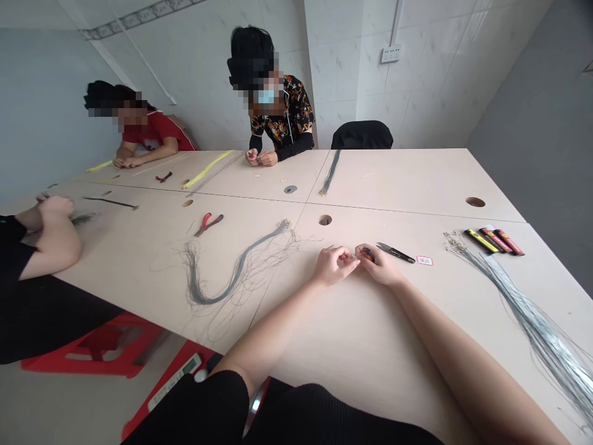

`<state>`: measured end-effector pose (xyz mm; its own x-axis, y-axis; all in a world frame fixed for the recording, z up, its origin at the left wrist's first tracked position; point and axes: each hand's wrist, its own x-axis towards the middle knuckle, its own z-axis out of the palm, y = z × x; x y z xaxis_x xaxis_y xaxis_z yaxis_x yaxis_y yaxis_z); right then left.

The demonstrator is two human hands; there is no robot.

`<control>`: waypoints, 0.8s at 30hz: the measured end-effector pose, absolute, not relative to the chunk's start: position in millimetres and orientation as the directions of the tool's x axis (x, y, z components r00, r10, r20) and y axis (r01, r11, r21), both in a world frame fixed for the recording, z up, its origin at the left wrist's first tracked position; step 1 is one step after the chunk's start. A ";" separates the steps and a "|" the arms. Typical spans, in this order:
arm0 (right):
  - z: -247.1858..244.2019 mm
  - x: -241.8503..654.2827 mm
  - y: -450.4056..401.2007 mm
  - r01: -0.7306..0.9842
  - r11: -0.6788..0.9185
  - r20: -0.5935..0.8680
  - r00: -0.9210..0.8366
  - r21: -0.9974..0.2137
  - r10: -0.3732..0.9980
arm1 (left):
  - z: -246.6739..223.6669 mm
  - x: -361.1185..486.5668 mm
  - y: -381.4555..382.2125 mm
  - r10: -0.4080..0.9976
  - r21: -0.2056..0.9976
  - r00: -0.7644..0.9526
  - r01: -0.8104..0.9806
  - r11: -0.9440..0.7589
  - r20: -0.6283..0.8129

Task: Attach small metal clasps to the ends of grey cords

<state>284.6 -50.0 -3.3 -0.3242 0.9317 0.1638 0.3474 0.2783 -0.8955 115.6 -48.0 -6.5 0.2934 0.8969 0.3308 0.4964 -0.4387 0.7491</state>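
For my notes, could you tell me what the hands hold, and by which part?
The right hand pinches a small red-and-black item; where, and whether the left hand holds anything, is unclear.

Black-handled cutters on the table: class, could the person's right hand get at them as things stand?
Probably yes: the right hand rests just beside the cutters, nothing between them, though it pinches a small red-and-black object.

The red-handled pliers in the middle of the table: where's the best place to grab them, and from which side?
Take the red-handled pliers by both handles, coming down from above with the fingers closing across them. They lie flat on the tabletop, their handles spread apart and tapering to a narrow head, so the handles seem to offer the easiest hold.
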 end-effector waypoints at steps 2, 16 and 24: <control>-4.4 284.7 -49.2 0.353 0.297 0.178 -0.333 -0.887 0.926 | -7.0 115.7 -47.6 0.900 0.747 0.289 0.504 -0.434 0.327; -4.3 284.5 -49.9 0.343 0.316 0.196 -0.340 -0.885 0.920 | -14.3 114.4 -44.6 0.871 0.703 0.311 0.516 -0.490 0.380; -5.3 284.4 -49.0 0.346 0.308 0.185 -0.346 -0.886 0.920 | -11.0 115.5 -45.5 0.871 0.706 0.329 0.512 -0.489 0.365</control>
<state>284.4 -49.0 -5.3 -0.3456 0.9200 0.1850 0.3459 0.3082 -0.8862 115.5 -45.5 -11.0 0.3286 0.8713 0.3645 0.5123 -0.4887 0.7062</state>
